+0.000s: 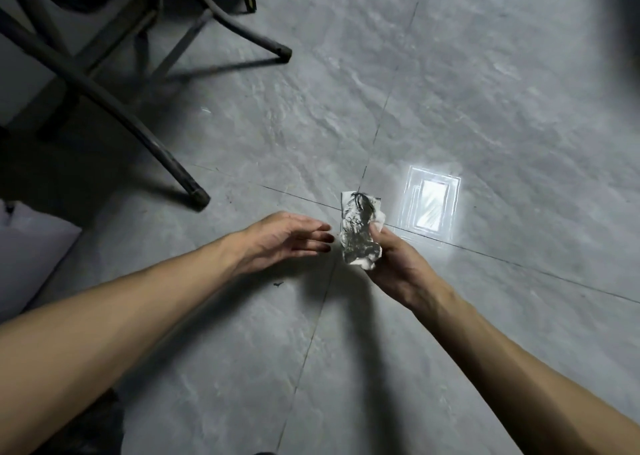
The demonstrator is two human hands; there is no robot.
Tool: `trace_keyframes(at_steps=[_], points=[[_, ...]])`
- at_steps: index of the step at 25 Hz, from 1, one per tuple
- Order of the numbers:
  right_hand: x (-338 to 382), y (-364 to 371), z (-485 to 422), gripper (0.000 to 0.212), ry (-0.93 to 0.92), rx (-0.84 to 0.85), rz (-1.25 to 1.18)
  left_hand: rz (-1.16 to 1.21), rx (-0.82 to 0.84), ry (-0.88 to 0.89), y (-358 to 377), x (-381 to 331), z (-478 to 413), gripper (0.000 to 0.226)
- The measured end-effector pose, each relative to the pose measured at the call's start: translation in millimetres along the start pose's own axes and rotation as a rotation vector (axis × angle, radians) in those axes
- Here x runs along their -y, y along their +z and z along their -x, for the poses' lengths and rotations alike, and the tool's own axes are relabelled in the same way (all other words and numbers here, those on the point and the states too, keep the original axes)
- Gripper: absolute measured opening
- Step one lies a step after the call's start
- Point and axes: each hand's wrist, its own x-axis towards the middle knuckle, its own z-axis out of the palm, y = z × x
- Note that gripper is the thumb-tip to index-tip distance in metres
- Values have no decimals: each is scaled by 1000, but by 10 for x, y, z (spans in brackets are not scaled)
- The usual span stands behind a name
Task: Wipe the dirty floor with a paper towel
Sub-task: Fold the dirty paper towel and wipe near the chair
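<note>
- Paper towel (358, 236): centre of the frame, slightly right, held up above the floor (485, 91). Crumpled into a tall, narrow wad. White shows only at its edges; the side facing the camera is heavily smeared dark grey and black. A small tuft of dark hair or fibres sits at its top edge.
- Right hand (398, 267): just below and right of the towel, fingers curled round the wad's right side and lower end. The forearm runs in from the lower right corner.
- Left hand (280, 238): left of the towel, palm open, fingers straight and close together, pointing right toward it. The fingertips (325, 238) are just beside the towel's left edge; I cannot tell whether they touch it. It holds nothing. The forearm runs in from the lower left.
- Floor: grey, stone-patterned tiles with thin dark grout lines that cross behind the towel. A small dark speck (278, 284) lies on the tile below the left wrist.
- Bright rectangular reflection of light (431, 208) on the tile just right of the towel.
- Dark chair legs fill the upper left; one foot (198, 196) rests on the floor near the left hand, another foot (284, 54) stands further up.
- Pale object (31, 246) at the left edge, partly cut off; what it is, I cannot tell.
</note>
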Motion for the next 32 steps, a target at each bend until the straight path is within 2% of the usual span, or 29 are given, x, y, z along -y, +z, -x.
trace_keyframes(at_steps=[9,13,16,19,22,24,27,28,30,32], points=[[-58,-107,-82,24,-64,18,295,-98,-75,45,63,8,-50,29],[-35,-109,-97,22,-106,-63,570,-136,-97,37,39,22,-17,21],[60,-129,-96,20,-112,-34,680,-226,-159,123,54,33,-12,12],[100,-131,-98,27,-122,18,653,-253,-204,215,72,31,-10,8],[84,-131,-112,29,-168,18,632,-100,-91,100,42,-1,20,8],[99,-139,-110,24,-238,35,721,64,42,-76,-3,-11,33,28],[97,-101,-96,30,-288,106,850,68,129,-220,-11,4,30,56],[84,-67,-92,33,-288,123,882,29,136,-218,2,6,33,55],[59,-21,-99,37,-278,133,962,-65,111,-169,20,-8,61,39],[90,-27,-105,35,-229,175,997,-166,31,-118,7,-28,106,33]])
